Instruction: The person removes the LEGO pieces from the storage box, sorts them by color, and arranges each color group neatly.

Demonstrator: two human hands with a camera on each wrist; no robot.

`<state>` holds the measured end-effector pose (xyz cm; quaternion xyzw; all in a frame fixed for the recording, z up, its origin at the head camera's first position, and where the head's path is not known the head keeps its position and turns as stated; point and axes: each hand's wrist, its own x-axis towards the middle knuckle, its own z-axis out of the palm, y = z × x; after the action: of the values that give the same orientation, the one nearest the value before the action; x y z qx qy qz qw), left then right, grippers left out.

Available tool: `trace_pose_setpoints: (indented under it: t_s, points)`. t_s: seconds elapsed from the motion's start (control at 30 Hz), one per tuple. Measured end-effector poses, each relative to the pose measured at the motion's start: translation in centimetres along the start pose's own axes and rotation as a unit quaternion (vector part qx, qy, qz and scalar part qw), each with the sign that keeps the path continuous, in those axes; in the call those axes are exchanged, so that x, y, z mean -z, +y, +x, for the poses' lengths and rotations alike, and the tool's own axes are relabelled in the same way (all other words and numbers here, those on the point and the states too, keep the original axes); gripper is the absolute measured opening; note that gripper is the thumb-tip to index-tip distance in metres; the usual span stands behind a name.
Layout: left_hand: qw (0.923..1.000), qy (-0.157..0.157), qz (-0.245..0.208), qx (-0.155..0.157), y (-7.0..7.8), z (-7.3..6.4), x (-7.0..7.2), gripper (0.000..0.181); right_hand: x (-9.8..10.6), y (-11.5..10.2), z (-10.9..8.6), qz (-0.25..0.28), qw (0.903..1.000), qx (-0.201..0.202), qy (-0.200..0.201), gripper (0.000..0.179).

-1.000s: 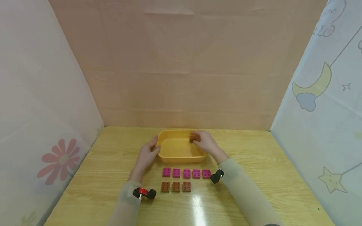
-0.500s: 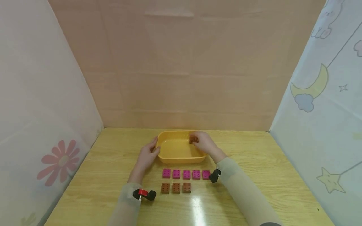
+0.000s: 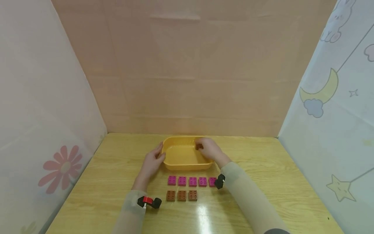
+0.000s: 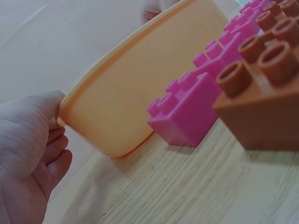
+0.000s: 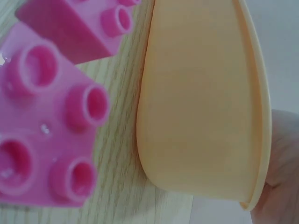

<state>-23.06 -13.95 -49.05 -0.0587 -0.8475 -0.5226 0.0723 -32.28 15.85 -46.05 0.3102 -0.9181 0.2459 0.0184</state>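
Observation:
A yellow plastic tub point(image 3: 181, 156) stands toward the back of the table. My left hand point(image 3: 151, 162) holds its left end; in the left wrist view the thumb lies at the rim, with the other fingers curled below it. Reaching over the right end, my right hand point(image 3: 211, 149) holds a brown toy brick point(image 3: 199, 147) inside the tub, mostly covered by the fingers. In the right wrist view the tub wall point(image 5: 201, 102) hides most of that hand. Several pink bricks point(image 3: 182, 181) form a row before the tub, with three brown bricks point(image 3: 181, 195) lined up nearer me.
The wooden table point(image 3: 122, 146) reaches back to a beige cloth wall point(image 3: 187, 81). Patterned white cloths flank both sides. A black wrist mount point(image 3: 220, 181) on the right sleeve overlaps the rightmost pink brick in the head view.
My right hand and forearm have shifted slightly left, and the brown brick sits lower and is more covered by the fingers. My left hand stays on the tub. The rows are unchanged.

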Motion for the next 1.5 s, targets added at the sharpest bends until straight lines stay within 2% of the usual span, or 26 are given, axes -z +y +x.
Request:
trace_pose_setpoints:
  t_s: [0.17,0.57,0.87,1.27,1.5]
  points:
    - [1.0,0.001,0.002,-0.006,0.0,0.1,0.0,0.056,-0.2,0.0,0.2,-0.01,0.9999,-0.006,0.001,0.02]
    - [0.9999,0.005,-0.014,-0.005,-0.3,0.1,0.1,0.055,-0.9,0.5,0.7,-0.005,0.9992,-0.039,-0.002,0.037]
    - [0.9998,0.007,-0.003,-0.016,-0.6,0.2,0.0,0.055,-0.8,0.7,1.0,-0.046,0.9986,-0.014,-0.023,0.025]
    - [0.9998,0.009,-0.003,-0.017,-0.5,0.3,-0.1,0.054,-0.9,1.0,0.9,-0.043,0.9986,-0.023,-0.019,0.033]
    - [0.9999,0.005,-0.006,-0.013,-0.4,0.2,-0.1,0.055,-0.6,1.0,0.7,-0.02,0.9997,0.002,-0.012,0.024]
